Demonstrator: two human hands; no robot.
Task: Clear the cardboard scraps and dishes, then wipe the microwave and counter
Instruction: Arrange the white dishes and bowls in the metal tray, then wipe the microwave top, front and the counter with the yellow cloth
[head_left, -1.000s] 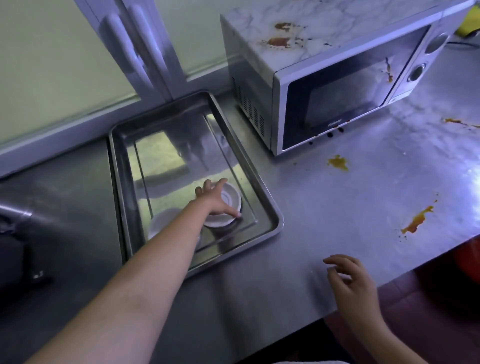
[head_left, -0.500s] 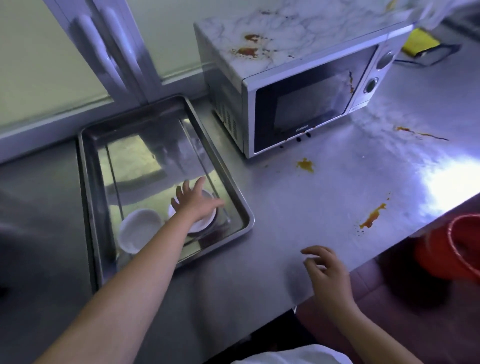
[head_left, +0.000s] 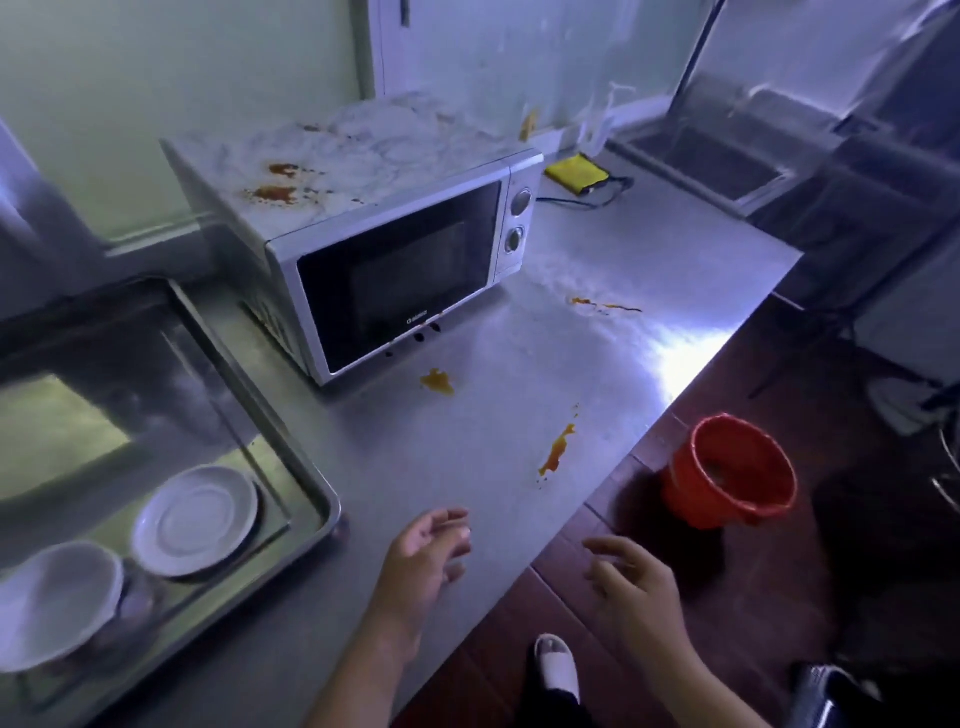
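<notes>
A white saucer (head_left: 196, 521) and a white bowl (head_left: 54, 603) lie in the steel tray (head_left: 291, 441) at the left. The silver microwave (head_left: 384, 249) stands at the back of the steel counter (head_left: 467, 457), with brown stains on its marbled top (head_left: 275, 193). Orange-brown spills mark the counter in front of it (head_left: 437, 382), nearer the edge (head_left: 556, 452) and to the right (head_left: 602, 305). My left hand (head_left: 423, 558) hovers open over the counter's front, holding nothing. My right hand (head_left: 631, 584) is open just past the counter edge.
A yellow cloth (head_left: 576, 171) lies behind the microwave's right side beside a black cable. A sink basin (head_left: 711, 158) is at the far right. A red bucket (head_left: 730, 470) stands on the dark floor beside the counter. My foot (head_left: 556, 662) shows below.
My left hand has let go of the saucer in the tray and pulled back to the counter's front. The view has swung right, bringing in the bucket, cloth and sink.
</notes>
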